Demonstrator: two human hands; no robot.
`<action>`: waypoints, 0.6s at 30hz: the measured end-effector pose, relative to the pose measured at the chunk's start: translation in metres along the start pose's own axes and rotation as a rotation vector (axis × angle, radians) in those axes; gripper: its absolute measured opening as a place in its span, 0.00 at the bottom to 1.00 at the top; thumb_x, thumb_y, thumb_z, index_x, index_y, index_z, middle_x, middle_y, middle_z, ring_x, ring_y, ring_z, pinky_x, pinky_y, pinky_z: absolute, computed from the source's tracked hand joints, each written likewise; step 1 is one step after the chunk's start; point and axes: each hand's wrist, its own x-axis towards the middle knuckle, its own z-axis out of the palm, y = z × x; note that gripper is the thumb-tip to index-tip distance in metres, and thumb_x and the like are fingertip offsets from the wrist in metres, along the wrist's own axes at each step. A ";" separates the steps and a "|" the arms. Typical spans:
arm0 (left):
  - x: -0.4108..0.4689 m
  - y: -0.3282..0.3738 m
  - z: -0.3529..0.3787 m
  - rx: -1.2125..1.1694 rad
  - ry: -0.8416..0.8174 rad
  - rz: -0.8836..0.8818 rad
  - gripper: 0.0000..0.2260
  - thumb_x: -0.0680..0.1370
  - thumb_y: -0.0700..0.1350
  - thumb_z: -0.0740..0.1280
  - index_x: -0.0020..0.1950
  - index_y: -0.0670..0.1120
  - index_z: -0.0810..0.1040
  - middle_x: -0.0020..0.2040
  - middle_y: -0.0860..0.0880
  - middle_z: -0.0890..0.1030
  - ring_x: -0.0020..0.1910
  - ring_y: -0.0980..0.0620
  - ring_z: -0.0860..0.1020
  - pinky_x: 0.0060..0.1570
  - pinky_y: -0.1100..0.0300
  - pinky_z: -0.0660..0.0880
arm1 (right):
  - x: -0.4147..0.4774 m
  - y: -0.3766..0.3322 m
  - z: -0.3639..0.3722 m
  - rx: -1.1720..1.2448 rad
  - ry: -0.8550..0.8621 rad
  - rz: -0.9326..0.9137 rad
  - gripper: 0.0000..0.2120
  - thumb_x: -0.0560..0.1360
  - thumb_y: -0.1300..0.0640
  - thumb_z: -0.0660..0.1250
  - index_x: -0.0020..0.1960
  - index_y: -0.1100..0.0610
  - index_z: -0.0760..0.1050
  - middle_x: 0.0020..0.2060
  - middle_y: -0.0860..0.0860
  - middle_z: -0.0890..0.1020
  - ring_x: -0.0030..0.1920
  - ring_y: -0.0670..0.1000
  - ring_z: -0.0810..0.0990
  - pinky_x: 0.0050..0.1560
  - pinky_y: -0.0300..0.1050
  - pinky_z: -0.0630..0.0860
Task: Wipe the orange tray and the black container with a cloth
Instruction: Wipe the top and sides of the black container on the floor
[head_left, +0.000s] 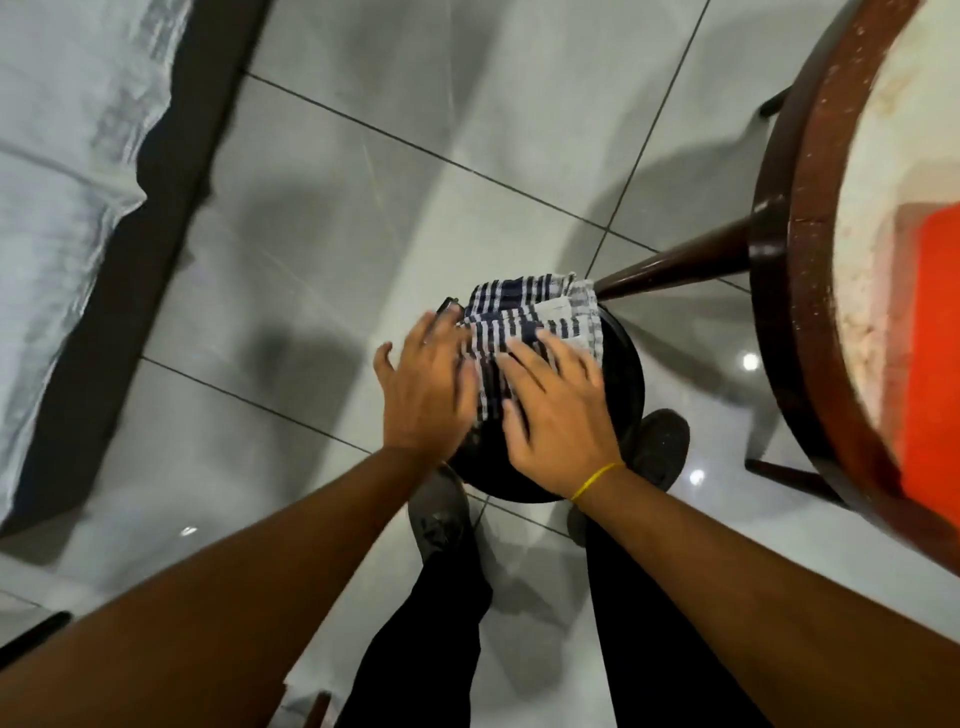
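Head view: the round black plastic container (626, 364) sits mid-frame above the grey tiled floor (322, 218), the soft navy-and-white checked cloth (524, 317) draped over it. The left hand (431, 384), fingers spread, steadies its 9 o'clock side; whether it grips, I cannot tell. The right hand (558, 415) presses flat on the cloth. The flat orange plastic tray (935, 364) lies at 3 o'clock on the round wooden-rimmed table (800, 322). The container looks light, rigid and slick; best held by the rim.

Orange tray (935, 332) on round table (802, 218)

Both arms extended; left hand (423, 387), right hand (558, 415) flat, fingers spread.
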 end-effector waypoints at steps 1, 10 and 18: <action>0.017 -0.001 0.002 -0.034 0.048 -0.125 0.14 0.84 0.49 0.60 0.69 0.51 0.75 0.77 0.49 0.74 0.78 0.48 0.68 0.74 0.33 0.61 | 0.013 -0.004 0.000 -0.023 -0.029 -0.035 0.29 0.79 0.46 0.61 0.78 0.53 0.69 0.81 0.51 0.69 0.81 0.59 0.63 0.79 0.65 0.61; 0.123 -0.029 0.031 -0.316 -0.395 -0.379 0.23 0.84 0.56 0.59 0.33 0.48 0.76 0.34 0.48 0.81 0.36 0.46 0.80 0.42 0.54 0.71 | 0.053 0.023 0.044 -0.182 -0.091 -0.162 0.32 0.84 0.35 0.51 0.84 0.49 0.59 0.85 0.52 0.60 0.85 0.60 0.55 0.81 0.69 0.52; 0.127 -0.027 0.031 -0.189 -0.221 -0.371 0.16 0.72 0.44 0.63 0.26 0.44 0.60 0.26 0.47 0.56 0.29 0.45 0.57 0.28 0.55 0.60 | 0.047 0.018 0.049 -0.109 0.065 0.284 0.34 0.83 0.33 0.51 0.85 0.45 0.51 0.86 0.48 0.54 0.85 0.61 0.52 0.81 0.68 0.52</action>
